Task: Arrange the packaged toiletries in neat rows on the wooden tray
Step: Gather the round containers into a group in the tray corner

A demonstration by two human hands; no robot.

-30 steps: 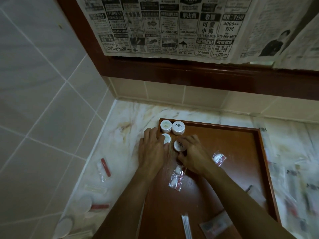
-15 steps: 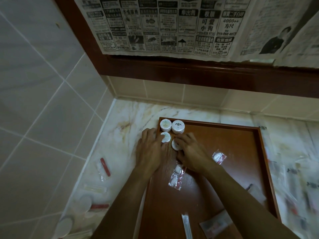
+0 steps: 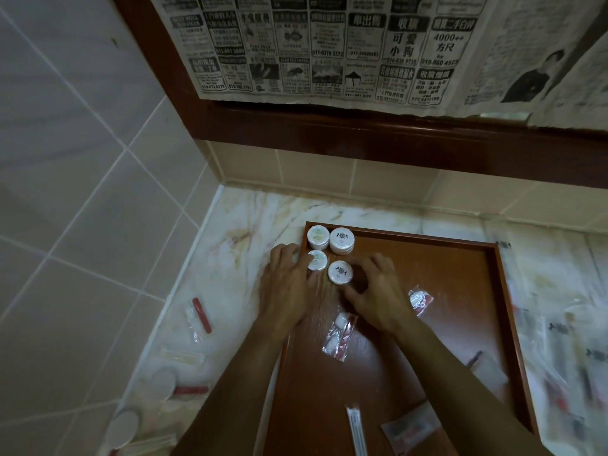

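Marble counter [image 3: 230, 245] in a tiled corner, wooden tray [image 3: 427, 291] on it. Left hand [image 3: 289, 291] lies over the tray's left rim, fingers fairly straight, fingertips touching the near-left soap puck [image 3: 318, 260]. Right hand [image 3: 378, 297] is loosely curled, fingers arched around the near-right puck [image 3: 341, 273]; whether they actually grip it I cannot tell. Two more pucks sit in the far-left tray corner: left one [image 3: 317, 237] with a pale label, right one [image 3: 342, 240] with a dark crest; print on all four is too small to read. Together they form a two-by-two block, near row slightly apart. Just beside the right hand: a clear sachet with a white disc and red edge [image 3: 420, 299]; below it, a clear packet with white pieces [image 3: 339, 335]. Near tray edge: a thin white stick pack [image 3: 355, 429] and a flat packet [image 3: 411, 429]. Left of the tray on the counter: a red-item sachet [image 3: 200, 315], more blurred white packs. Newspaper [image 3: 329, 51] hangs on the wall above; legible bits include "4000++", "011-6376 3372", "019-860 4923".
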